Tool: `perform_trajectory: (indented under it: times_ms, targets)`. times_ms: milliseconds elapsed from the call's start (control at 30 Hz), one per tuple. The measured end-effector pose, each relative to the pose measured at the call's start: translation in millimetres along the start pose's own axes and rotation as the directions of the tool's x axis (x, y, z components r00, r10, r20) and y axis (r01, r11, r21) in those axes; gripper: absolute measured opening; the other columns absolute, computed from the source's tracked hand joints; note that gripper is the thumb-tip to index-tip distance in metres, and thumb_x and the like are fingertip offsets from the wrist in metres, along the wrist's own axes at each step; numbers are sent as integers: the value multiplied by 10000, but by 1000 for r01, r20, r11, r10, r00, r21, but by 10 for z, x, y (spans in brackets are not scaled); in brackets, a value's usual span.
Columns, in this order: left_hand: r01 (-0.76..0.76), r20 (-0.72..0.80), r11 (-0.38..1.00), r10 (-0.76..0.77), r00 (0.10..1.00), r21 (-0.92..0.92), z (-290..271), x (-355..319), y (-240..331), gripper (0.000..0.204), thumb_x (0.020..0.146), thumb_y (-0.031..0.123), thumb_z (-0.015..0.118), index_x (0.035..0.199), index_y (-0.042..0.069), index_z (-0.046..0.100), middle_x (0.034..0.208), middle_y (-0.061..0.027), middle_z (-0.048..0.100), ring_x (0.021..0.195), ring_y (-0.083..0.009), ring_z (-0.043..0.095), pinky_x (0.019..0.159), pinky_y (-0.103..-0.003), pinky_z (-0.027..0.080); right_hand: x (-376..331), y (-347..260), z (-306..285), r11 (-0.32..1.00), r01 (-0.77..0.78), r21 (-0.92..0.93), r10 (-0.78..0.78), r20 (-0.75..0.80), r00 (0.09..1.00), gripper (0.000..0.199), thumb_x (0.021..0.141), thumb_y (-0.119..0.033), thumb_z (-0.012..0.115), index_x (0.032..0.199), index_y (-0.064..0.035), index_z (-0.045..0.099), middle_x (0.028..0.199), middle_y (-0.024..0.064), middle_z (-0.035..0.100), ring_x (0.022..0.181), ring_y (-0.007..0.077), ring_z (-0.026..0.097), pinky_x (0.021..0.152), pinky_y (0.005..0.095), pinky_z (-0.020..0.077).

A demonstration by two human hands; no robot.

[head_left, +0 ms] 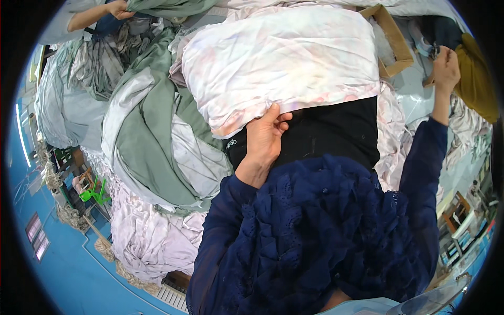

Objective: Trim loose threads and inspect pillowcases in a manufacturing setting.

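Left: heaped green cloth. Centre: the left hand pinches the near edge of pale printed cloth overlapping black fabric. Right: the right hand, fingers curled, near mustard cloth; what it grips cannot be told.

Bright, even light washed the pale cloth, leaving soft shadows in its folds, while the navy blouse lost detail. A light strip glowed white at far left. Fisheye distortion bent edges near the black rim.
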State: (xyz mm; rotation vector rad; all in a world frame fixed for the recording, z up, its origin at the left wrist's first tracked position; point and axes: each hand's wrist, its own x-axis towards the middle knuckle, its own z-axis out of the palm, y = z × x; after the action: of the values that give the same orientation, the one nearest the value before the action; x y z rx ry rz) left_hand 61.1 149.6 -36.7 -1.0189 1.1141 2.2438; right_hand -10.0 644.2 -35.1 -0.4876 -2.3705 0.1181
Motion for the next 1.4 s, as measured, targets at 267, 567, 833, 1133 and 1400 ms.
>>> perform_trajectory:
  times_ms: [267, 567, 833, 1133, 1400]
  targets:
    - [8, 1, 1000, -8, 1000, 2, 47, 35, -5, 117, 915, 108, 636, 993, 28, 603, 881, -62, 643, 734, -193, 655, 557, -272, 470, -7, -438, 31, 673, -204, 711, -85, 348, 934, 452, 861, 53, 473, 1280, -69, 591, 1143, -5, 646, 811, 58, 573, 717, 197, 479]
    - [201, 55, 965, -213, 976, 170, 314, 224, -104, 167, 848, 124, 715, 941, 1, 650, 843, -67, 667, 732, -158, 651, 554, -235, 438, -1167, -2196, -112, 553, -273, 787, -586, 601, 543, 251, 789, 46, 630, 1035, -2, 648, 940, 91, 655, 774, 174, 622, 667, 273, 485]
    - [208, 4, 966, -211, 978, 154, 374, 327, -166, 146, 866, 123, 691, 942, 5, 653, 822, -79, 668, 684, -150, 635, 535, -235, 430, -1283, -2332, -62, 516, -254, 818, -650, 568, 505, 230, 764, -12, 681, 993, -13, 661, 872, 123, 646, 792, 270, 625, 704, 329, 492]
    - [150, 60, 967, -166, 984, 208, 309, 323, -173, 154, 874, 151, 684, 939, 12, 668, 809, -61, 671, 677, -122, 622, 543, -225, 422, -1176, -2371, -160, 576, -178, 798, -648, 578, 496, 110, 726, 2, 658, 800, -8, 578, 751, 123, 566, 680, 285, 561, 598, 360, 431]
    - [125, 73, 965, -146, 987, 231, 289, 323, -177, 149, 860, 154, 698, 917, 18, 682, 830, -48, 673, 693, -121, 636, 539, -218, 419, -1165, -2456, -234, 571, -127, 811, -643, 538, 545, 143, 697, 37, 607, 824, -6, 560, 733, 120, 536, 658, 282, 539, 593, 350, 424]
